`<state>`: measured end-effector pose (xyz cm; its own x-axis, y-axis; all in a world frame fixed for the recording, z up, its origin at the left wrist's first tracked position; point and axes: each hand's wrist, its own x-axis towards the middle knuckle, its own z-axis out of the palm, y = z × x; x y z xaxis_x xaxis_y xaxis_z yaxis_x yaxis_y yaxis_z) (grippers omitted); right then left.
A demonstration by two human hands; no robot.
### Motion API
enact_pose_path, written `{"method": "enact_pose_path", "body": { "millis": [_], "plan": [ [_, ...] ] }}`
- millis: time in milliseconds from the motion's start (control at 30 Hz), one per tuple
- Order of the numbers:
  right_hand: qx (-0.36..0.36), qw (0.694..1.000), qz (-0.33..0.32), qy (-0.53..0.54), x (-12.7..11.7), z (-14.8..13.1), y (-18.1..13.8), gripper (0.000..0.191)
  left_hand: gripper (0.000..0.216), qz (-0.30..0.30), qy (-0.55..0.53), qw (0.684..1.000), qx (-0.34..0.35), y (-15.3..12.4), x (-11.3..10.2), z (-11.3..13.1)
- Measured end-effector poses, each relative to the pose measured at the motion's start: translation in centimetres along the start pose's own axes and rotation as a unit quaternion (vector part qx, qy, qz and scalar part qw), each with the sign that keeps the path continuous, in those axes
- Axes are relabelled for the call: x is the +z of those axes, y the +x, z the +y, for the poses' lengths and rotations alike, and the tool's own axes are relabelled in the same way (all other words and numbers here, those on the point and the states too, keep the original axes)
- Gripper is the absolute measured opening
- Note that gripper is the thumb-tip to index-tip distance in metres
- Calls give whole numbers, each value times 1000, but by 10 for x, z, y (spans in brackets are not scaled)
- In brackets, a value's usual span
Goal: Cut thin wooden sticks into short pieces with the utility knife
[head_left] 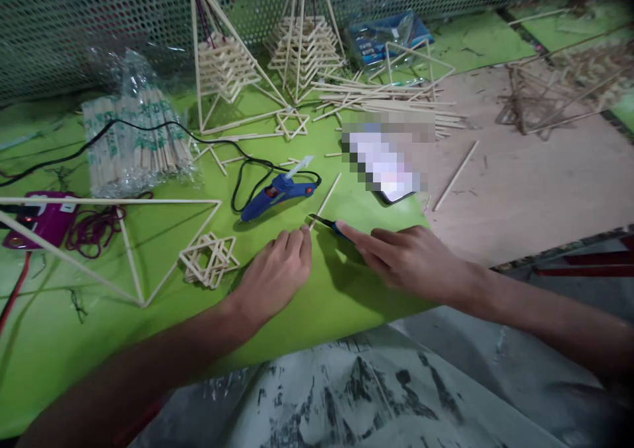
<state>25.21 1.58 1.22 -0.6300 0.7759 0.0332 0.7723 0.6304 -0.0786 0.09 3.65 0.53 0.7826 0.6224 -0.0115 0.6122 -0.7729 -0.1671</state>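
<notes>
My left hand [277, 269] rests on the green mat [307, 302] with its fingers curled, pinching the near end of a thin bamboo stick [325, 201] that lies slanting away. My right hand [406, 256] lies beside it, index finger stretched out along a small blue-handled cutter [331, 224] whose dark tip meets the stick's near end. A blue glue gun [280, 193] with a black cord lies just beyond the left hand. A small stick star [209, 259] sits to the left of my left hand.
Bagged sticks [133, 141] lie at the back left, two stick pyramids [302, 45] at the back, loose sticks [391, 101] behind a phone [391, 170]. A large stick triangle [123, 243] and a purple device [42, 220] lie left. Bare wood board [520, 177] is at the right.
</notes>
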Motion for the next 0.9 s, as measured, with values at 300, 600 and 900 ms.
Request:
{"method": "enact_pose_path", "body": {
  "millis": [300,600,900],
  "plan": [
    [16,999,18,40,1,3,1,55,31,-3,74,996,-56,2,-10,3],
    [21,999,26,39,1,3,6,54,40,83,94,992,-6,8,4,-13],
    [26,996,25,87,-1,2,9,53,42,117,118,986,3,7,6,-13]
  ]
}}
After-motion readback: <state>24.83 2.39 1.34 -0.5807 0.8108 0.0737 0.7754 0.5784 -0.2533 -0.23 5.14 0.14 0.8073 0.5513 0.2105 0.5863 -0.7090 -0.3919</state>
